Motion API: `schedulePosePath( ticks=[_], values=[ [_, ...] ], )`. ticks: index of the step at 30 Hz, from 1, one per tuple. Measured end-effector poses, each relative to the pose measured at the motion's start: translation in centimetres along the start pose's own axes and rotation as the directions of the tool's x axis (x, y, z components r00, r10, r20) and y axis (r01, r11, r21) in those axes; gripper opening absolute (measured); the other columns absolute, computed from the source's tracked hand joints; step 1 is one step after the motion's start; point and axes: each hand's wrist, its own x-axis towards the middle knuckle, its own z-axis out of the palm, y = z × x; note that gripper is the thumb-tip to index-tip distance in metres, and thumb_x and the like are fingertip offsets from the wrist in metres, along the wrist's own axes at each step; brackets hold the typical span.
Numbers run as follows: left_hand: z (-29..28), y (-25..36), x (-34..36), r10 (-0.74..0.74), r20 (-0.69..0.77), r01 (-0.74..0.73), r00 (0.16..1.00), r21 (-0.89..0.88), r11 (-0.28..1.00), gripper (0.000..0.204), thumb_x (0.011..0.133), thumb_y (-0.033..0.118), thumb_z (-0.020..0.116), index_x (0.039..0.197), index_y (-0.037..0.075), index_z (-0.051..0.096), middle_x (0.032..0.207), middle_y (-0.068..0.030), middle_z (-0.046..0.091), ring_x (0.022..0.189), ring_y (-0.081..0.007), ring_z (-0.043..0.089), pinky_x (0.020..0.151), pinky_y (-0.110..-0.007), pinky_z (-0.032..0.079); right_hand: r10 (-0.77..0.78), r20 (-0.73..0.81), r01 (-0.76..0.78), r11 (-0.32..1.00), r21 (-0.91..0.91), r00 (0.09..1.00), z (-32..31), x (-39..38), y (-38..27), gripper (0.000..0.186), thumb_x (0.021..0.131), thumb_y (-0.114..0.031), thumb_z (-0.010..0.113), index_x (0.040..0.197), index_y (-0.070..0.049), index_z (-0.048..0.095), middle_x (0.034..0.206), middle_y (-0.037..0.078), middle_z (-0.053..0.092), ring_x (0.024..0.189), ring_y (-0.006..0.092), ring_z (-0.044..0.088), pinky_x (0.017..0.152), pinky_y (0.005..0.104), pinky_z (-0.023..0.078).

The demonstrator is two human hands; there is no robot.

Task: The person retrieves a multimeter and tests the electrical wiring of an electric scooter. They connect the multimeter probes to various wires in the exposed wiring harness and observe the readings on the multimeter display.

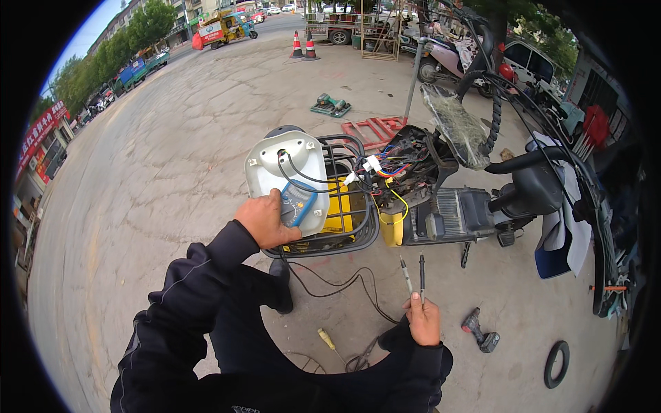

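Note:
My left hand (264,219) grips a blue multimeter (299,204) by its near edge. The meter lies on a white plastic cover (259,160) with a hole near its top, through which dark cables pass. That cover rests on the black wire basket (370,237) of an electric scooter. Low and to the right, my right hand (423,322) pinches two test probes (406,272) side by side, tips pointing away from me and touching nothing. Past the basket, the scooter's opened front shows coloured wires (394,167) and white connectors (372,164). A yellow panel (393,230) sits below them.
Black leads (330,283) hang below the basket. On the ground lie a yellow-handled screwdriver (326,339), a cordless drill (480,332) and a tyre (556,365). Beyond the scooter are a red metal frame (375,131), a green tool (330,105) and traffic cones (310,47).

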Motion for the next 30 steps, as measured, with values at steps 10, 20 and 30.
schedulePosePath(
  ticks=[10,20,30],
  values=[
    [3.6,0.7,2.7,0.046,-0.265,-0.073,0.963,-0.093,0.993,0.076,0.081,0.043,0.079,0.126,-0.007,0.044,0.096,-0.0280,0.068,0.084,-0.0447,0.069,0.074,-0.049,0.057,-0.001,0.036,0.003,0.998,-0.057,0.999,0.7,0.1,-0.1,0.054,0.108,-0.043,0.055,0.079,0.002,0.065,0.059,-0.003,0.046,0.055,0.0075,0.041,0.051,0.0283,0.032],
    [2.9,-0.7,-1.4,0.182,-0.443,-0.259,0.878,-0.119,0.958,0.084,0.076,0.033,0.089,0.141,-0.002,0.049,0.138,-0.0234,0.057,0.130,-0.0412,0.052,0.110,-0.046,0.044,0.049,0.063,-0.045,0.997,-0.063,0.997,1.2,0.6,0.1,0.054,0.107,-0.044,0.055,0.081,0.001,0.066,0.062,-0.002,0.048,0.057,0.0075,0.042,0.054,0.0279,0.033],
    [8.8,6.5,-8.4,0.407,-0.195,-0.371,0.892,-0.830,0.415,0.025,0.082,0.015,0.084,0.096,-0.001,0.071,0.090,-0.0111,0.070,0.081,-0.0259,0.069,0.074,-0.034,0.055,-0.066,0.186,0.034,0.985,0.172,0.980,2.0,-1.2,-4.4,0.051,0.108,-0.042,0.054,0.089,0.003,0.067,0.063,0.000,0.052,0.057,0.0074,0.042,0.055,0.0263,0.033]
  ],
)
